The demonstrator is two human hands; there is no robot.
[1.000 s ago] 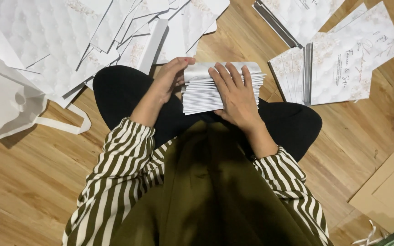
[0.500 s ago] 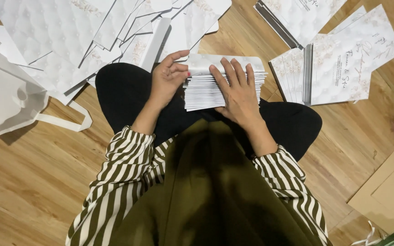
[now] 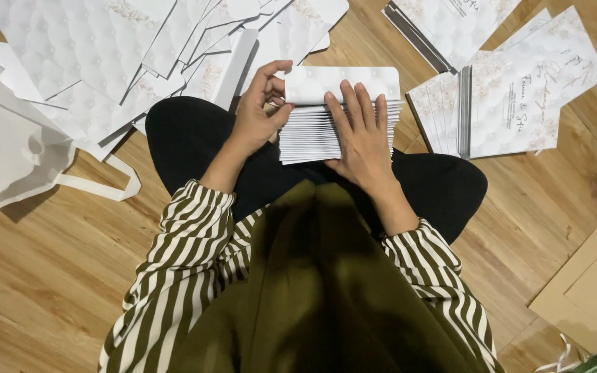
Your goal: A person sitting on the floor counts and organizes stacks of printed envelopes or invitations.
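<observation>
The left hand point(image 3: 257, 114), which lay flat before, now pinches the top white card point(image 3: 343, 83) at the stack's point(image 3: 312, 135) 10 o'clock corner, while the right hand point(image 3: 362, 131) presses flat, fingers apart.

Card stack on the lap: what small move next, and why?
Probably lift the top card clear with the left hand. Its fingers already pinch that card's left end, while the right hand lies flat on the stack, steadying it.

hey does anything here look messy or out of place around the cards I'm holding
The stack of white cards under your right hand looks neat, with your left hand at its end. The loose white sheets on the wooden floor are the untidy part: overlapping and fanned at mixed angles. Nothing looks torn or spilled.
</observation>
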